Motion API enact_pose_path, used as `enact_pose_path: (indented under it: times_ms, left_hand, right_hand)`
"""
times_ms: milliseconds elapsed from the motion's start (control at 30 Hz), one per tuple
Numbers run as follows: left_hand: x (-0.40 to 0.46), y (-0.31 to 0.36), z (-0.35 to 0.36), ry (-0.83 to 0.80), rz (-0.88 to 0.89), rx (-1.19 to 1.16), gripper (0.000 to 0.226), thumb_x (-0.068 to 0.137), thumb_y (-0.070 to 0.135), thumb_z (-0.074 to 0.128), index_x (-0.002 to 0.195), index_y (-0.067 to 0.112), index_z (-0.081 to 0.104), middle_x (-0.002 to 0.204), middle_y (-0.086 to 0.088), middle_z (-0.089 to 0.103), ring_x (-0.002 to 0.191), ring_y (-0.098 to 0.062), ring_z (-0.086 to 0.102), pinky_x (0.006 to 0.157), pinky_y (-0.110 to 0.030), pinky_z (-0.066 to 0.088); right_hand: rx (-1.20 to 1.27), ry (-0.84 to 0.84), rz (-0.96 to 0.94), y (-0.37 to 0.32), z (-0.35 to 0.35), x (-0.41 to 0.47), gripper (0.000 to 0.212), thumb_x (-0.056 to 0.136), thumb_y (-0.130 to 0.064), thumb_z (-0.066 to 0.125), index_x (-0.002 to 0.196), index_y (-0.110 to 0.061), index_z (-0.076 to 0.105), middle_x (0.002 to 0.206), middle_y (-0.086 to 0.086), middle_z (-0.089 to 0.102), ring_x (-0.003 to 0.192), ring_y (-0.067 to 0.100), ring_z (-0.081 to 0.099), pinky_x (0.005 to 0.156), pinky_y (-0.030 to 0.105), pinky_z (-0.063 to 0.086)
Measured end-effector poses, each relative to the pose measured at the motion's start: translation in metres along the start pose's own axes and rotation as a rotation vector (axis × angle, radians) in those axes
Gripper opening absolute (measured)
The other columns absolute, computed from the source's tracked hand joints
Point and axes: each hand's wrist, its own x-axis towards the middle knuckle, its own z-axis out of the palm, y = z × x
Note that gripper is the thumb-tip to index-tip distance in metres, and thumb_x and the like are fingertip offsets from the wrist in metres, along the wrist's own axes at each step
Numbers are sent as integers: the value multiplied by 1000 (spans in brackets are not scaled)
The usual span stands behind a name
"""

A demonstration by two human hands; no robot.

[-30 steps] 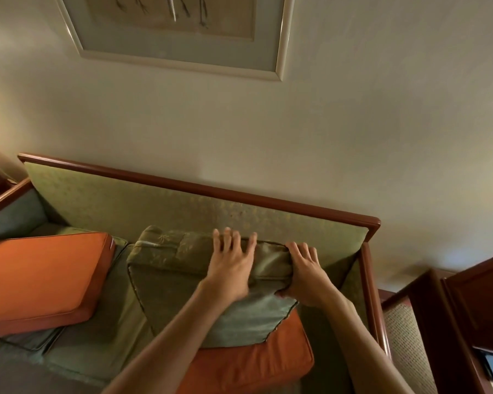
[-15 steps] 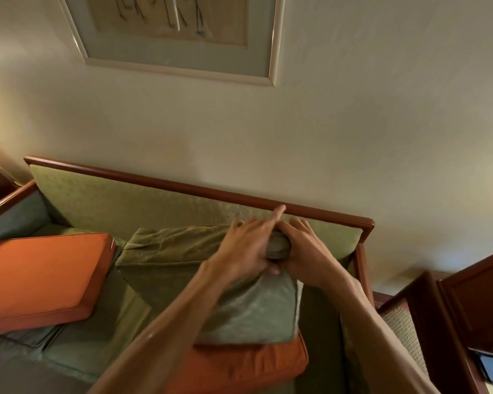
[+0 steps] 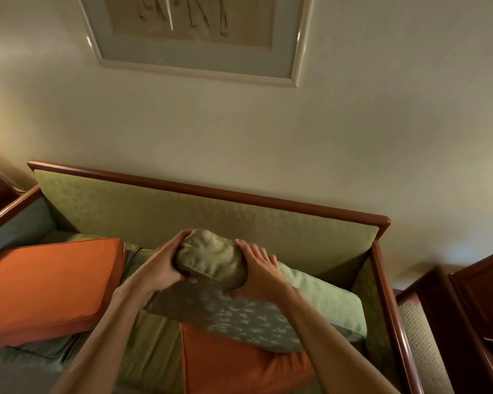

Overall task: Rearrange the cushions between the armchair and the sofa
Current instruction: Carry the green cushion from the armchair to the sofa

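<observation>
Green upholstered sofa (image 3: 199,211) with wood rail, orange cushion (image 3: 46,285) on left seat, second orange cushion (image 3: 239,365) on right

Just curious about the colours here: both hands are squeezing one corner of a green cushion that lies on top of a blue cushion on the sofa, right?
Not quite. In the head view, the green cushion gripped by the left hand and right hand lies on an orange cushion, not a blue one.

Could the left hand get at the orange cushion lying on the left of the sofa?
Probably yes: nothing lies over that orange cushion, but the left hand must first let go of the green cushion.
</observation>
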Motion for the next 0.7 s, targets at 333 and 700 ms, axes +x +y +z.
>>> enact_pose_path:
  times_ms: [333,700]
  left_hand:
    - [4,-112,-35,-211,-408,309,123,61,21,92,150,52,14,159,-20,21,144,-41,22,113,-54,33]
    - [40,-78,52,-304,-70,895,146,61,56,88,156,25,-18,161,-21,7,148,-48,1,120,-58,-6]
  right_hand:
    - [-200,-143,218,47,48,5,128,49,-71,78,152,-26,17,152,-5,31,144,19,22,121,40,10]
    - [-312,-135,187,27,66,9,131,61,-58,80,156,-17,0,154,6,23,145,27,18,120,43,8]
